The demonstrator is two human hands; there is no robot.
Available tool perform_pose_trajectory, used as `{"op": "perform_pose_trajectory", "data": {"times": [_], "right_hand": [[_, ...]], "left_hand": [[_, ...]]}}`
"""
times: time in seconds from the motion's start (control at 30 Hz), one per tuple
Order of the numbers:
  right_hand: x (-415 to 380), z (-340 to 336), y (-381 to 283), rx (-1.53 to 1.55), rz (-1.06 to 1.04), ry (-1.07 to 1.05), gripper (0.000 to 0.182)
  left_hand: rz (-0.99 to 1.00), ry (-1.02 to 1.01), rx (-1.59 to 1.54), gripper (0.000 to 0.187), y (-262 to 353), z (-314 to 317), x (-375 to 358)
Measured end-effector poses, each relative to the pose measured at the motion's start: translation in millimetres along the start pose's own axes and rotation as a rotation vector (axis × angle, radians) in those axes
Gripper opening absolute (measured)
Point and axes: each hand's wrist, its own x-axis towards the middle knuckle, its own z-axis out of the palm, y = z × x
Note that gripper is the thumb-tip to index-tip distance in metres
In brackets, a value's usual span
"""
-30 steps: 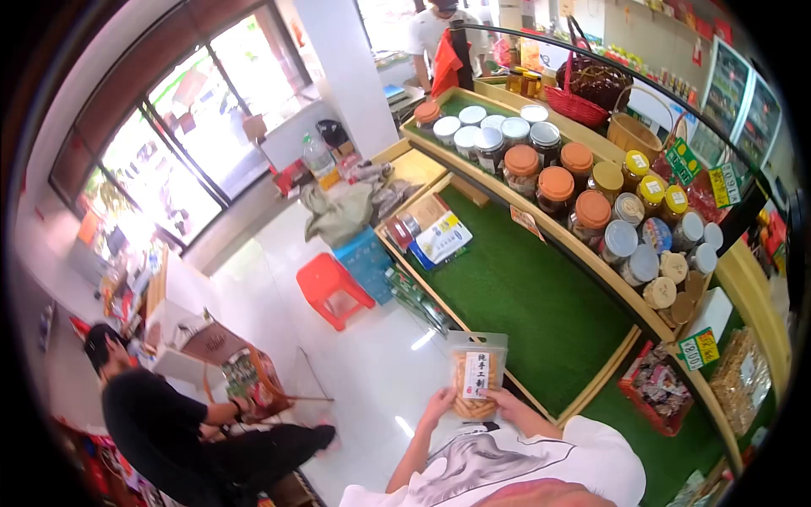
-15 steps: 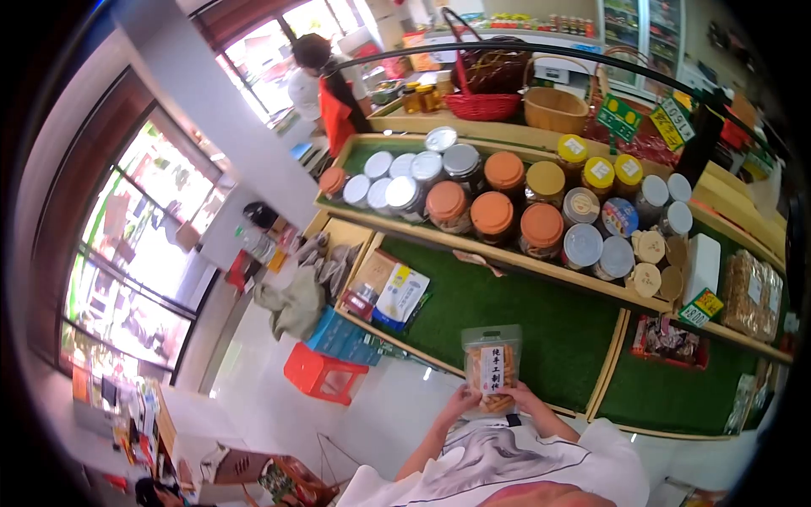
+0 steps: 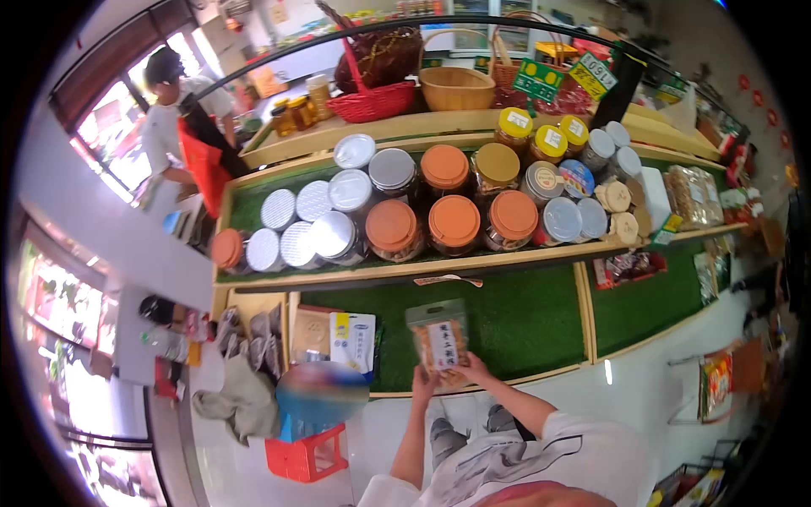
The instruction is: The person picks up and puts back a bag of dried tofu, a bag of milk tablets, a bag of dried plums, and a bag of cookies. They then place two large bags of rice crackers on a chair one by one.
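Note:
A clear zip-top snack bag (image 3: 441,340) with a white label in dark Chinese characters is held upright by its lower corners. My left hand (image 3: 424,382) grips the left corner, and my right hand (image 3: 475,370) has its fingers closed on the right one. In this view the bag overlaps the front edge of a lower shelf lined with green turf (image 3: 528,317). Left of the bag on that shelf lie a white and blue pouch (image 3: 351,340) and a brown packet (image 3: 312,331).
Jars with orange, silver and yellow lids fill the upper shelf (image 3: 507,250). A red basket (image 3: 372,103) and a tan basket (image 3: 457,88) stand behind. To the left are a red stool (image 3: 307,454), a blue crate (image 3: 308,410) and a person (image 3: 173,118).
The view has swung right and nearer the shelves. My hands have brought the bag farther forward over the lower shelf, still gripping it on both sides.

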Motion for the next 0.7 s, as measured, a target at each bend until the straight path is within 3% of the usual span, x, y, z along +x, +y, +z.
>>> {"op": "perform_pose_trajectory", "data": {"times": [0.07, 0.1, 0.17, 0.2, 0.27, 0.3, 0.33, 0.37, 0.4, 0.43, 0.53, 0.6, 0.7], "right_hand": [[23, 41, 12, -0.140, -0.045, 0.122, 0.077], [21, 52, -1, -0.165, 0.041, 0.061, 0.079], [18, 67, -29, -0.194, 0.205, -0.072, 0.084], [12, 78, -34, -0.021, 0.166, -0.080, 0.085], [0, 92, -38, 0.327, 0.073, -0.093, 0.088], [-3, 93, -35, 0.177, 0.096, -0.096, 0.088], [-4, 93, -22, 0.029, 0.115, -0.095, 0.087], [-7, 90, -10, -0.115, 0.137, -0.089, 0.087], [-9, 87, 17, -0.246, -0.077, -0.040, 0.083], [-20, 77, 16, -0.200, 0.000, -0.043, 0.079], [-62, 40, 29, -0.066, 0.152, -0.069, 0.068], [-72, 16, 81, -0.008, 0.134, -0.106, 0.060], [-146, -45, 106, 0.018, 0.100, 0.106, 0.050]], "left_hand": [[0.109, 0.058, 0.070, 0.047, -14, -27, 22], [0.215, 0.100, 0.080, 0.050, -26, -40, 30], [0.243, 0.097, 0.181, 0.053, -49, -67, 44], [0.262, 0.096, 0.236, 0.054, -56, -77, 48], [0.120, 0.061, 0.115, 0.054, -63, -92, 48], [0.056, 0.047, 0.057, 0.053, -62, -93, 49], [0.178, 0.097, 0.025, 0.057, -52, -89, 42], [0.151, 0.142, 0.257, 0.060, -41, -89, 34], [0.129, 0.185, 0.493, 0.062, -32, -90, 22], [0.112, 0.224, 0.731, 0.064, -31, -91, 13], [0.219, 0.349, 0.788, 0.071, -38, -79, -13], [0.129, 0.390, 0.762, 0.070, -49, -68, -33], [0.123, 0.372, 1.019, 0.062, -68, -45, -65]]}}
